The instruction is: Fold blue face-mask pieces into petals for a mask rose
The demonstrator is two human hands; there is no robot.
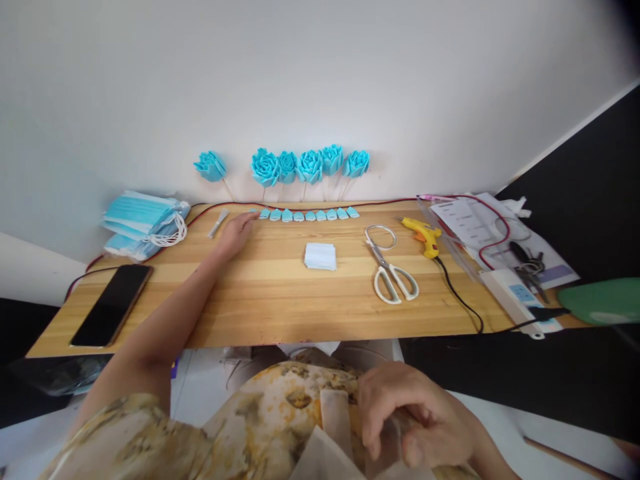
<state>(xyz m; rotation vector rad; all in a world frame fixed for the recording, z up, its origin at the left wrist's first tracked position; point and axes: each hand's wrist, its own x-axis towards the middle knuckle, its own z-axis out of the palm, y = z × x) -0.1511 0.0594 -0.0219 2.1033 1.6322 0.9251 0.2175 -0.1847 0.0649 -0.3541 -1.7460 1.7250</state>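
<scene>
My left hand (239, 231) reaches far across the wooden table (280, 300) and rests fingers-down at the left end of a row of small blue folded pieces (305, 215); whether the fingertips pinch one is not visible. A thin white strip (219, 223) lies just left of that hand. My right hand (410, 420) is in my lap below the table edge, fingers curled over a pale piece of fabric or paper (336, 413). A small stack of white-blue squares (321, 256) sits mid-table.
Several blue fabric roses (300, 165) on sticks lean on the wall. A pile of blue face masks (143, 223) and a black phone (112, 304) lie left. Scissors (390, 267), a yellow glue gun (424, 235), papers, keys and a power strip (515, 297) sit right.
</scene>
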